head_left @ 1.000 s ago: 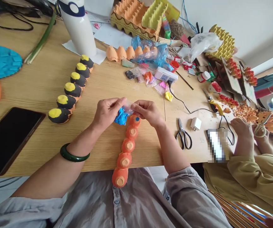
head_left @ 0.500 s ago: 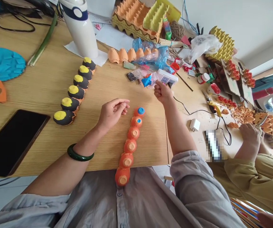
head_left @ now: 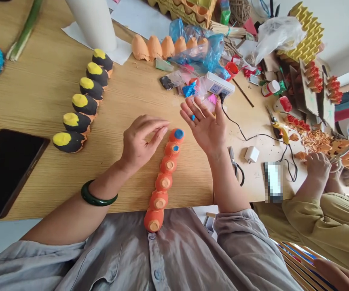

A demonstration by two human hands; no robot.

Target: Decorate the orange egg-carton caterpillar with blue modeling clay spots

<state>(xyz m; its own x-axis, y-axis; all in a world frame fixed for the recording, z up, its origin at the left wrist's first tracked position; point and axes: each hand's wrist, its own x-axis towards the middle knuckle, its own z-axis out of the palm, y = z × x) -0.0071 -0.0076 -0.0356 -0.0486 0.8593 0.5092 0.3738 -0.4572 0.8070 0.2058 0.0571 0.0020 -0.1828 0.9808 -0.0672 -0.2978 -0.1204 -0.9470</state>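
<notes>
My right hand (head_left: 207,127) is turned palm up with its fingers spread. A small blue ball of clay (head_left: 193,117) lies on its fingers. My left hand (head_left: 142,135), with a dark green bangle (head_left: 99,198) on the wrist, hovers just left of the strip's far end. Its fingers are together and loosely bent, the thumb close below them, and nothing shows between them. Between my forearms lies a strip of orange-painted egg-carton cups (head_left: 163,184), its near end over the table edge against my shirt. Blue clay (head_left: 179,133) covers the far cup's tip; the second has a smaller blue patch.
A black-and-yellow cup strip (head_left: 85,101) and a phone (head_left: 10,169) lie left. Behind are a white bottle (head_left: 94,24), unpainted cups (head_left: 154,47), blue plastic (head_left: 213,50) and a power strip (head_left: 219,85). Right are scissors (head_left: 234,161), a glue gun (head_left: 279,128) and another person's hands (head_left: 321,169).
My right hand has come back from beside the blue clay packet and turned palm up, opening to show a small blue ball. My left hand has shifted slightly. The view has tilted down.
</notes>
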